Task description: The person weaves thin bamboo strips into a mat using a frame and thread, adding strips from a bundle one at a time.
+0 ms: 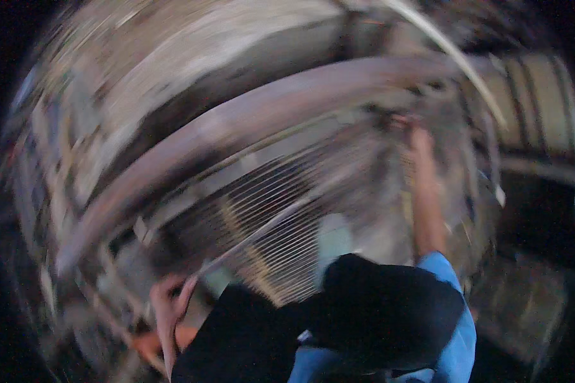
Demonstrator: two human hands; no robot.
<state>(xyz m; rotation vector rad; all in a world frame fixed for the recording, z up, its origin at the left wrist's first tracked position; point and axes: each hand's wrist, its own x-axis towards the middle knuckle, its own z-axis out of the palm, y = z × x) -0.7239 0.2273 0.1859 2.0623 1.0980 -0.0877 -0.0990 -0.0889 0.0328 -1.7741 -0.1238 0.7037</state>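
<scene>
At lower left, the near end of a thin, pale rod seems to be pinched by the left hand. The rod is slanted over fine, parallel strips at centre; work is judged under way, the remainder unclear. At upper right, the right hand's grip cannot be told through blur. Beyond, a smooth, rounded, brownish beam is seen.
</scene>
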